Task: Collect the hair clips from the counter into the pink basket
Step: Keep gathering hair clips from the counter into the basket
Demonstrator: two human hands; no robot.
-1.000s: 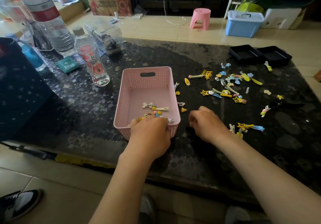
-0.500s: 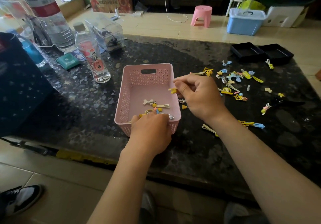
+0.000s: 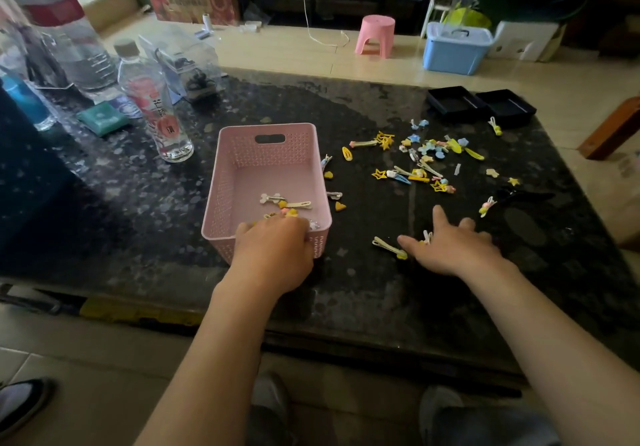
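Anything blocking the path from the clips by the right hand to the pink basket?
Nothing visible. Bare counter lies between the right hand, the cream clip beside it, and the pink basket, whose top is open.

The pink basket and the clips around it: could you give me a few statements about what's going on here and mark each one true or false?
1. The pink basket already has a few hair clips in it. True.
2. The left hand is picking clips off the counter. False: it grips the basket's near rim.
3. The right hand is spread open, low over the counter, right of the basket. True.
4. All the clips have been collected. False: a scatter of clips lies on the counter.
5. The basket lies tipped on its side. False: it sits upright, open side up.
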